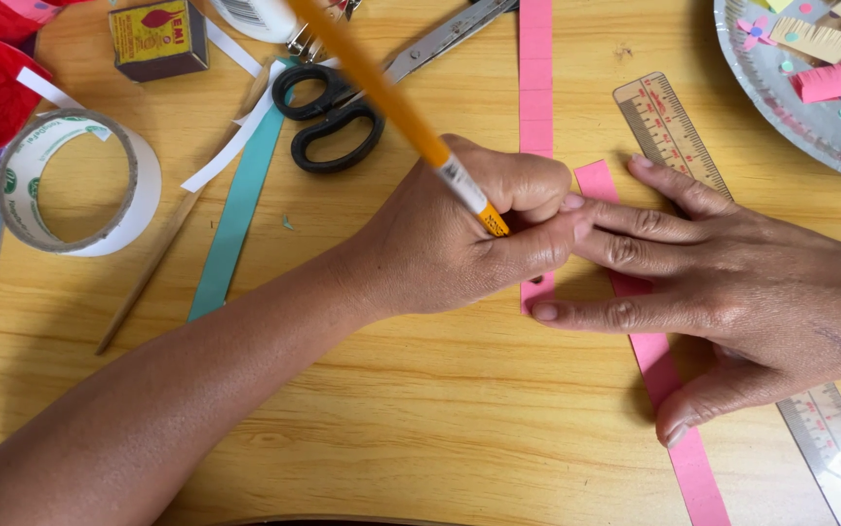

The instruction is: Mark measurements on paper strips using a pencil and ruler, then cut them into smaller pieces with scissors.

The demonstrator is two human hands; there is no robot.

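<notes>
Yellow pencil (396,107) sits gripped in our left hand (459,234), tip down at a pink paper strip (535,88) on the desk (420,429); our right hand (732,282) lies flat, fingers spread, pressing another pink strip (679,429) beside a metal ruler (669,131).

Wooden table (420,429), pale yellow, grain running left to right, fills nearly the whole view. Surface smooth with a soft sheen. Light is even and bright, daylight in character; soft shadows fall on the near side of whatever rests on it. At the near edge a dark curved strip shows, too little to identify. No walls, floor or windows in view.
</notes>
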